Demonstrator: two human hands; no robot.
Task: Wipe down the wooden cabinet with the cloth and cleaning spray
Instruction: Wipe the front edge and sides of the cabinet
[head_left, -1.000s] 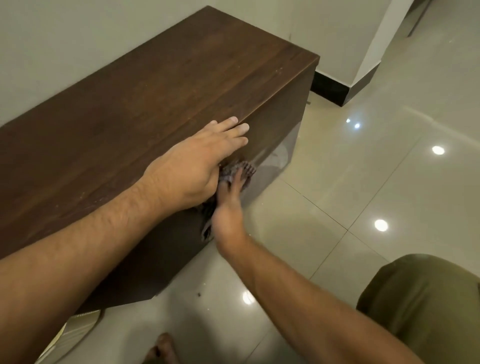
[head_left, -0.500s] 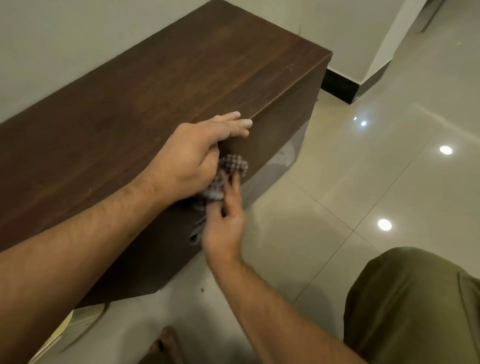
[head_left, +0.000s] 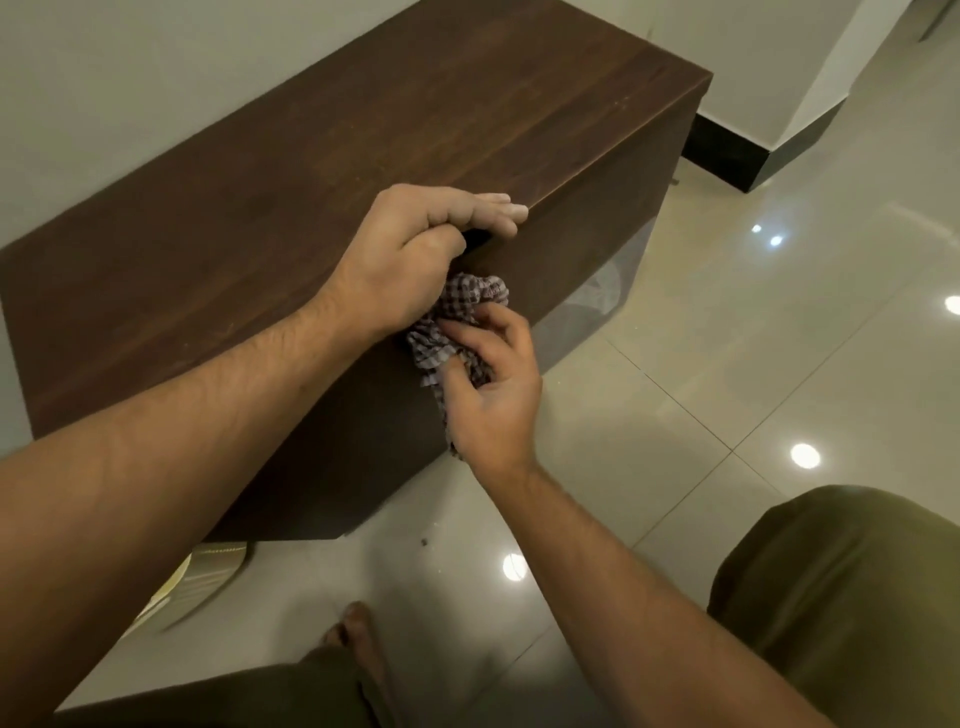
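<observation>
A low dark wooden cabinet (head_left: 322, 171) stands against the white wall. My left hand (head_left: 415, 249) rests on its top front edge, fingers flat on the top and thumb curled over the edge. Just below, my right hand (head_left: 488, 384) holds a bunched checked cloth (head_left: 457, 312) against the cabinet's front face. Part of the cloth is hidden under both hands. No spray bottle is in view.
Glossy pale floor tiles (head_left: 727, 338) spread to the right and front, with light reflections. A black skirting corner (head_left: 737, 156) lies past the cabinet's right end. My knee in olive cloth (head_left: 841, 597) is at lower right, my bare foot (head_left: 353, 639) at the bottom, a pale round object (head_left: 197, 577) beneath the cabinet's left.
My right hand has drawn the cloth up the front face and bunched it more under my left hand. My left fingers have curled tighter on the edge. The view has shifted slightly.
</observation>
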